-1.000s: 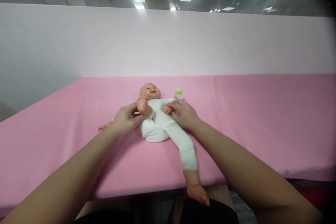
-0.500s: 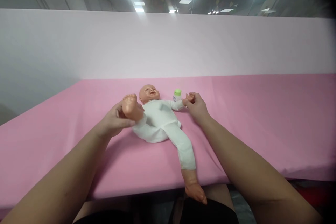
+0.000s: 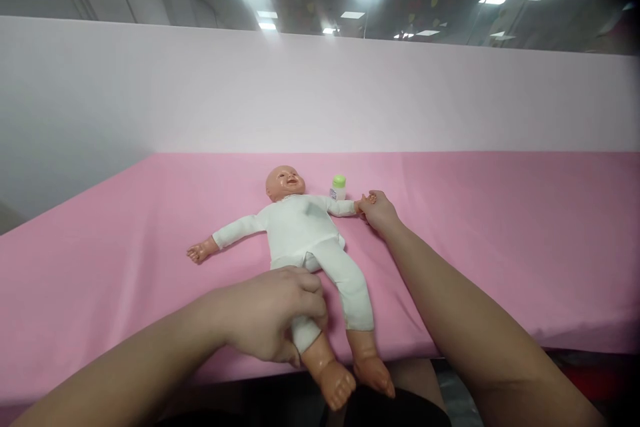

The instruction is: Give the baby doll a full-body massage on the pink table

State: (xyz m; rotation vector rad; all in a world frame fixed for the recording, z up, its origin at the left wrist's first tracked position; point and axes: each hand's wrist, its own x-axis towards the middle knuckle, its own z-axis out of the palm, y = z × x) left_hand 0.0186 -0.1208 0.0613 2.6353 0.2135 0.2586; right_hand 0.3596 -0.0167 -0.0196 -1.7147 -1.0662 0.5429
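Note:
A baby doll (image 3: 303,223) with a white cloth body lies on its back on the pink-covered table (image 3: 500,247). Its head points away from me, and its feet hang over the near edge. My left hand (image 3: 280,310) is closed around the doll's leg on the left, above the ankle. My right hand (image 3: 379,211) grips the doll's hand on the right, with that arm stretched out sideways. The doll's other arm (image 3: 235,233) lies free on the pink cover. Close to the doll's shoulder stands a small bottle (image 3: 339,188) with a green cap.
Behind the table rises a white partition (image 3: 350,93) with glass above it that shows ceiling lights. My legs (image 3: 415,380) are under the table's front edge. Something red (image 3: 590,377) is low at the right.
My left hand has brought the doll's raised leg down toward me and laid it beside the other leg. The right hand keeps its hold on the doll's hand.

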